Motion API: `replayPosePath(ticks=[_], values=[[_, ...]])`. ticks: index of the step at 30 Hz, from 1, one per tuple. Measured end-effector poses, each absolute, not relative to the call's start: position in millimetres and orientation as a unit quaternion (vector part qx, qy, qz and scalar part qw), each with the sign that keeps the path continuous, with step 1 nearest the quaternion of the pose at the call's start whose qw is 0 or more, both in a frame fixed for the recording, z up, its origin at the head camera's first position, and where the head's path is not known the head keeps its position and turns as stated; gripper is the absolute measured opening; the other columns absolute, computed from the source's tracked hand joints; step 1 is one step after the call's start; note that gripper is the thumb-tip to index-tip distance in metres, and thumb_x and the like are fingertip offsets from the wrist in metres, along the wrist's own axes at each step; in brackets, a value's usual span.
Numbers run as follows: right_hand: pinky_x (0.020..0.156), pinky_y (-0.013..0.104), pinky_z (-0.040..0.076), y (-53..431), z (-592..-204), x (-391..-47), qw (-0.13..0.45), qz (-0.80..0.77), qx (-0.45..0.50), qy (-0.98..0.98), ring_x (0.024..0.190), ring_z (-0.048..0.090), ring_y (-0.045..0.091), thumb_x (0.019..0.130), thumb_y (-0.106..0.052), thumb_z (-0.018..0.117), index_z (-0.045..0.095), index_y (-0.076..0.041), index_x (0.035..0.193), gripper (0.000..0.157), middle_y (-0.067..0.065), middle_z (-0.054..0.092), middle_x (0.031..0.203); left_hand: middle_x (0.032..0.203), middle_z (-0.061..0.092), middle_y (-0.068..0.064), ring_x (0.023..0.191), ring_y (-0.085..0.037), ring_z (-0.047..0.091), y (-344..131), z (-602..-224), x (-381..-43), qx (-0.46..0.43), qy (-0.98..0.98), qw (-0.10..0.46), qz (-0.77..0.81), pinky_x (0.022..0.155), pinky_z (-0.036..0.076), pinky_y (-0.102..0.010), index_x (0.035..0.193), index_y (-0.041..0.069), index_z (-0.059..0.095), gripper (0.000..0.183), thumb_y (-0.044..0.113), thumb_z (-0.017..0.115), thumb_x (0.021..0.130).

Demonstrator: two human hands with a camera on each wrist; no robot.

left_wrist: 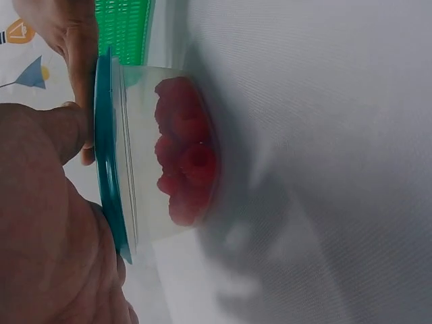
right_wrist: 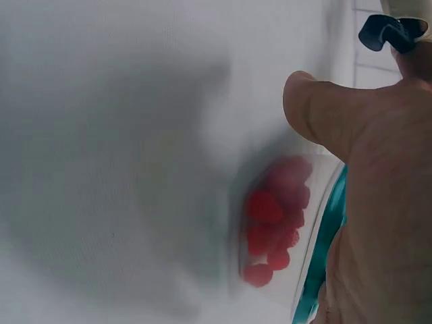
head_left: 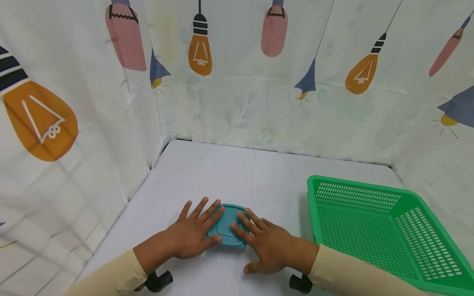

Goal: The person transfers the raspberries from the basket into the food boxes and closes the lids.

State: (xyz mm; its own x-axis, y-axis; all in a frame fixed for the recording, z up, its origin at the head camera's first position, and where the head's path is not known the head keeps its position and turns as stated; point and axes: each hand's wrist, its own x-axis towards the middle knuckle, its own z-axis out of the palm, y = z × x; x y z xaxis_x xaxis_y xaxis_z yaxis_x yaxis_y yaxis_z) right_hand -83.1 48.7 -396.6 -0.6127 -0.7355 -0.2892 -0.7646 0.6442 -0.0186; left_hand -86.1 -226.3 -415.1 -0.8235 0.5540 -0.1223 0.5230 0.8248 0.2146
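A clear plastic food container (left_wrist: 145, 155) with a teal lid (head_left: 226, 225) stands upright on the white table. Through its walls several red raspberries (left_wrist: 185, 152) show, piled at the bottom. My left hand (head_left: 192, 236) lies over the lid's left side, fingers spread and mostly straight, thumb at the near edge. From the other side my right hand (head_left: 272, 248) touches the lid's right part with its fingertips. Its thumb points away from the container, over the table. Along the rim the lid sits close against the container in the left wrist view.
A green plastic basket (head_left: 363, 234) with perforated walls stands at the right, beside my right forearm. White curtains (head_left: 237, 107) printed with bulbs and lamps surround the table (head_left: 237, 164) at the back and sides. Black straps (head_left: 159, 281) show at the wrists.
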Motion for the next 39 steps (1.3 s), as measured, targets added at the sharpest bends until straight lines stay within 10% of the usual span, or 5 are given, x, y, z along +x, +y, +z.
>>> replayPosePath(ticks=[39], values=[[0.121,0.042,0.02,50.3,-403.1,-84.3,0.112,0.072,-0.464,0.876,0.156,0.005,0.029,0.084,-0.068,0.066,0.009,-0.017,0.165,0.112,0.01,0.005,0.171,0.171,0.009,-0.002,0.156,-0.036,0.001,-221.9,-414.3,-84.5,0.27,0.953,0.107,0.09,0.116,0.0,-0.066,0.164,0.014,0.019,0.079,0.064,0.033,0.105]])
